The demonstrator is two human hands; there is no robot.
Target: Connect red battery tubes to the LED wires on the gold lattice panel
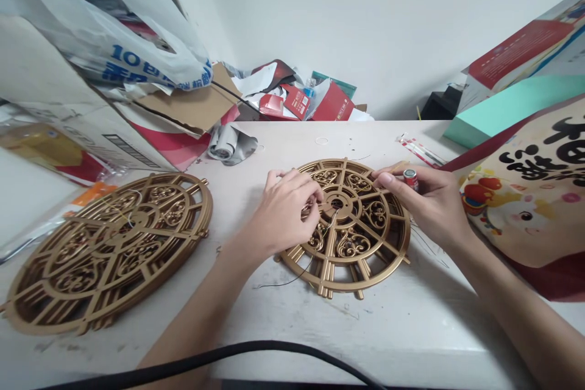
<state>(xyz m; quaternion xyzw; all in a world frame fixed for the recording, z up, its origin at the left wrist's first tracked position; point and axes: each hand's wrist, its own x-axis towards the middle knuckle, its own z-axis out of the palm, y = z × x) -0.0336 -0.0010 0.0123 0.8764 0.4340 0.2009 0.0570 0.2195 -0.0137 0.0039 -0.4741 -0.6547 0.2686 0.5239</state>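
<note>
A gold openwork wheel-shaped ornament point(351, 283) lies flat on the white table before me, with scroll patterns and a round hub at its middle. My left hand point(290, 210) rests over its left side, fingers curled and pinched near the hub; whatever they hold is hidden. Thin dark wires point(329, 222) run from the hub hole, one trailing past the rim onto the table. At the wheel's upper right, my right hand point(432, 198) is closed around a small red battery point(410, 179) with a silver end. Its thumb and fingertip meet above the rim.
More gold wheel ornaments point(114, 256) lie stacked at left. Behind them are a cardboard box point(105, 128) and a plastic bag point(150, 67). Red packaging point(297, 100) piles up at the back. A printed paper bag point(530, 195) stands at right. A black cable point(256, 346) crosses the front.
</note>
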